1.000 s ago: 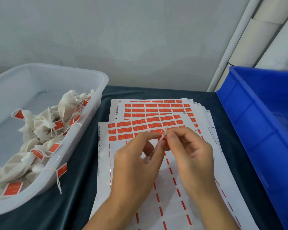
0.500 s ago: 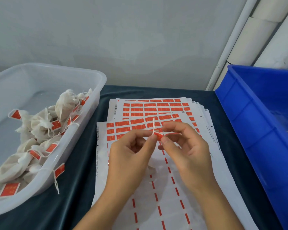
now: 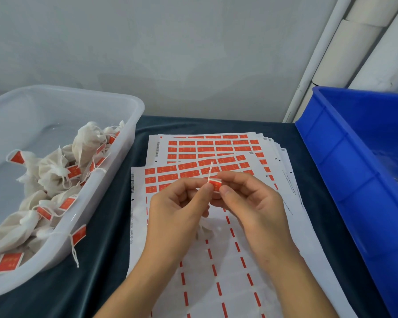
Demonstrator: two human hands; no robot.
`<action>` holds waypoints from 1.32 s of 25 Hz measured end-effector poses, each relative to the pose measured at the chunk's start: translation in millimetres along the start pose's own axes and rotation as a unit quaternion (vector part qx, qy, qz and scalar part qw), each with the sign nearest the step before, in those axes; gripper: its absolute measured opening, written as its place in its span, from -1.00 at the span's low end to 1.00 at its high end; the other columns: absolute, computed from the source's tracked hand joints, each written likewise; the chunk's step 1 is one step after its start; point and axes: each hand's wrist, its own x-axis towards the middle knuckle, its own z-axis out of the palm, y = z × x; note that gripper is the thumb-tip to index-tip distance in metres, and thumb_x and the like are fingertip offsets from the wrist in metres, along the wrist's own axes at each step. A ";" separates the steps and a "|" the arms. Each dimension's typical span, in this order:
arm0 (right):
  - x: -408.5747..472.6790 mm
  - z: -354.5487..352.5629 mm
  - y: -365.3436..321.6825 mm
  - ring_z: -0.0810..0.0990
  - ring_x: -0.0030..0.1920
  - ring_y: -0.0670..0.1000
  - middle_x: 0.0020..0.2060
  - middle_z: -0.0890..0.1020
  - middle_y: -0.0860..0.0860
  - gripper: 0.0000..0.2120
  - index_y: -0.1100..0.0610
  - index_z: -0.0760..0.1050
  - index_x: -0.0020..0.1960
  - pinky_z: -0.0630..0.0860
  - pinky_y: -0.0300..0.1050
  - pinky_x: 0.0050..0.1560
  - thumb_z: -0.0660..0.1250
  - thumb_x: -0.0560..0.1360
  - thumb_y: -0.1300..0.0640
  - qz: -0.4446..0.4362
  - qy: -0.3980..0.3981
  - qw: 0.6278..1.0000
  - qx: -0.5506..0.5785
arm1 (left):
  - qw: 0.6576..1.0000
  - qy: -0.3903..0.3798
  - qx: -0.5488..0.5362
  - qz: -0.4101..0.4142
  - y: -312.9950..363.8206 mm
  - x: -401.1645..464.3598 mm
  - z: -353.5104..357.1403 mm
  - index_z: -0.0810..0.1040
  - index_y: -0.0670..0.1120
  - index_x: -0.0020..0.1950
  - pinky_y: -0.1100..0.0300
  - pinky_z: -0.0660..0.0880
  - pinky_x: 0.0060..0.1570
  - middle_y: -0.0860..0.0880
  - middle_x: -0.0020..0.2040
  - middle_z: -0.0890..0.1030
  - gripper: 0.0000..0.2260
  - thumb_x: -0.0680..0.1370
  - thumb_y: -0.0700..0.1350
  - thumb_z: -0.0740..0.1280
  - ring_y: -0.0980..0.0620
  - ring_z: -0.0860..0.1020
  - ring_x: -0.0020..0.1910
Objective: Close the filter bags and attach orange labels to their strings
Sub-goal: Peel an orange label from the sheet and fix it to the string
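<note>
A small orange rectangular paper label (image 3: 216, 185) folded around a thin white string (image 3: 210, 169), above the white sticker sheet (image 3: 218, 244); string end sticks up.

Grey wall (image 3: 170, 47) (white pipes (image 3: 317, 53) right) behind dark-clothed table (image 3: 97, 283).

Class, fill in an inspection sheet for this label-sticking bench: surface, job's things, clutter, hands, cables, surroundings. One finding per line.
Surface: dark cloth covers the table.
Job's things: label sheets fanned in a stack at the middle, the nearest mostly peeled; orange label folded round a white string; tagged filter bags piled in the clear tub on the left.
Clutter: one tag and string hang over the tub's rim.
Hands: left hand and right hand pinch the label together.
Cables: nothing seen.
Surroundings: blue crate on the right, grey wall, white pipes in the corner.
</note>
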 end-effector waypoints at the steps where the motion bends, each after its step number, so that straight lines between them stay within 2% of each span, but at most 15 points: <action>1: 0.0 -0.1 0.5 0.76 0.04 0.01 0.02 0.76 -0.07 -0.79 0.03 0.67 0.19 0.67 -0.22 -0.03 0.43 0.57 0.13 -0.001 -0.001 1.000 0.000 | 1.000 0.000 0.000 -0.001 0.2 -0.1 0.3 0.74 0.08 -0.04 0.29 0.64 -0.17 0.07 -0.20 0.74 -0.93 0.58 -0.01 0.45 0.04 0.70 -0.22; 4: -0.2 -0.3 1.4 0.76 0.02 0.02 0.00 0.76 -0.06 -0.81 0.05 0.67 0.19 0.67 -0.22 -0.03 0.42 0.60 0.19 -0.005 0.001 1.000 -0.002 | 1.000 0.005 -0.003 -0.004 0.6 -0.2 0.7 0.74 0.07 -0.04 0.30 0.64 -0.17 0.07 -0.20 0.74 -0.93 0.58 0.00 0.45 0.05 0.70 -0.22; 25: 0.1 1.6 -0.7 0.77 -0.04 0.01 -0.06 0.77 -0.06 -0.83 0.06 0.69 0.13 0.67 -0.25 -0.08 0.38 0.62 0.25 -0.011 0.016 1.000 -0.007 | 1.000 0.018 -0.012 -0.017 2.9 -2.0 0.8 0.74 0.14 -0.12 0.35 0.60 -0.23 0.06 -0.23 0.73 -0.90 0.57 -0.02 0.46 0.07 0.67 -0.29; 29: -0.8 2.5 -1.2 0.77 -0.03 0.04 -0.05 0.77 -0.04 -0.85 0.06 0.69 0.13 0.68 -0.21 -0.08 0.37 0.62 0.18 -0.001 0.015 1.000 -0.001 | 0.999 0.018 -0.012 -0.024 3.4 -1.6 1.3 0.74 0.12 -0.13 0.36 0.58 -0.26 0.05 -0.25 0.72 -0.89 0.57 -0.03 0.47 0.09 0.66 -0.32; 33: -1.6 4.0 -1.3 0.76 -0.12 0.01 -0.15 0.76 -0.06 -0.91 0.02 0.71 0.04 0.66 -0.25 -0.16 0.43 0.58 0.13 -0.002 0.030 0.999 -0.026 | 1.000 -0.006 -0.020 -0.023 6.1 -1.4 1.5 0.75 0.10 -0.12 0.34 0.59 -0.24 0.02 -0.25 0.72 -0.90 0.56 -0.05 0.46 0.07 0.66 -0.31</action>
